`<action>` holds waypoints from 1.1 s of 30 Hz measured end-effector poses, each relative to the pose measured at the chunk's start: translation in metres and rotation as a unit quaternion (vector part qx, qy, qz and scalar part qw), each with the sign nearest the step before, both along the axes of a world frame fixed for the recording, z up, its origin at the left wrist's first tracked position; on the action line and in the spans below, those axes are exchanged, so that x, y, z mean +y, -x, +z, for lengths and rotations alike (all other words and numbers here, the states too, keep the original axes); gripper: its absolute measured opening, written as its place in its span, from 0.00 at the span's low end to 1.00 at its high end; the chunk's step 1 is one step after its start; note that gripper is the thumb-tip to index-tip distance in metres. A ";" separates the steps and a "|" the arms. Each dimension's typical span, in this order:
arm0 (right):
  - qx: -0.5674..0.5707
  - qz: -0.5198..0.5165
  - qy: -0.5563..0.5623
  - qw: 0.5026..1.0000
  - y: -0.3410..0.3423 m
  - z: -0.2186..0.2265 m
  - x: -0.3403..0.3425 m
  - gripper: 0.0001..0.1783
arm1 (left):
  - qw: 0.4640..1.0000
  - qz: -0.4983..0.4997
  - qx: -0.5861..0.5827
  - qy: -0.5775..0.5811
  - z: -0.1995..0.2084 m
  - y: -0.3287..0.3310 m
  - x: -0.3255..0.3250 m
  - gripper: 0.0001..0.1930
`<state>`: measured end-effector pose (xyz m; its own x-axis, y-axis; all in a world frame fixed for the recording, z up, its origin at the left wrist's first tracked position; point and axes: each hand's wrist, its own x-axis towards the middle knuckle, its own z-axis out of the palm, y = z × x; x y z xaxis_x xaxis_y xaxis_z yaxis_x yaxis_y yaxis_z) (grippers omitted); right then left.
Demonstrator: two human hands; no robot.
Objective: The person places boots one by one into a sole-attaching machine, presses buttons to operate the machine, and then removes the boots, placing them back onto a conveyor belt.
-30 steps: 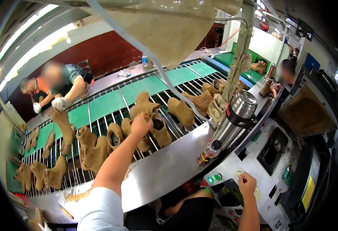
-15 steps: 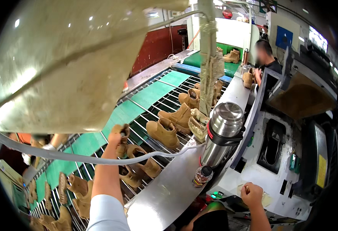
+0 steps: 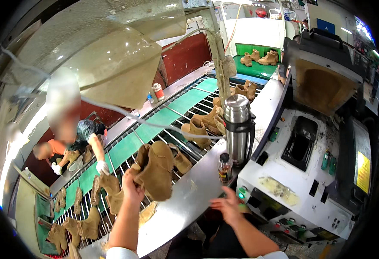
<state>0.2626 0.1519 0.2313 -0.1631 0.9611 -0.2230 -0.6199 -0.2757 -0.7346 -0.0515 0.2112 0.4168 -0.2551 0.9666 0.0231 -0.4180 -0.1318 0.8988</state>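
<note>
A tan ankle boot point(image 3: 157, 175) is in the grip of my left hand point(image 3: 132, 187), raised over the inner edge of the roller rack. The fingers close on its left side; whether a second boot is behind it I cannot tell. My right hand point(image 3: 228, 206) is empty, its fingers apart, over the near edge of the steel ledge point(image 3: 185, 207). A small clear bottle point(image 3: 224, 168) stands just beyond that hand, beside a steel thermos point(image 3: 237, 129). Another tan boot point(image 3: 196, 131) sits farther along the rack.
To the right is a white machine point(image 3: 275, 168) with a raised lid point(image 3: 323, 82) and a dark boot-shaped recess point(image 3: 301, 142). A grey hose point(image 3: 163, 125) crosses above the rack. Several boots point(image 3: 90, 224) line the near left. A co-worker's gloved hand point(image 3: 102, 167) reaches over the far side.
My left hand has lifted the boot off the rack and drawn it nearer. My right hand has moved left from the machine and opened. The view has shifted, showing more co-workers at left.
</note>
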 end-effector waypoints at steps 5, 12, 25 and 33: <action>0.398 0.142 0.067 0.904 0.094 0.020 -0.064 0.37 | 0.967 -0.004 -0.241 0.080 -0.006 -0.082 -0.136 0.08; 0.261 0.102 -0.047 0.959 0.012 0.047 -0.133 0.41 | 0.863 -0.104 0.493 0.037 -0.039 -0.070 -0.219 0.07; -0.143 0.015 -0.285 0.948 -0.068 0.107 -0.148 0.65 | 0.951 -0.194 0.236 0.049 -0.083 -0.128 -0.197 0.12; -0.347 0.025 -0.281 0.894 -0.100 0.139 -0.140 0.64 | 0.941 -0.320 0.017 0.113 -0.091 -0.185 -0.173 0.22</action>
<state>0.3627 0.0119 0.3703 -0.2183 0.9486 0.2290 0.0429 0.2438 -0.9689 0.1331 0.0385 0.3256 0.3770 0.9035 -0.2037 -0.3179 0.3328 0.8878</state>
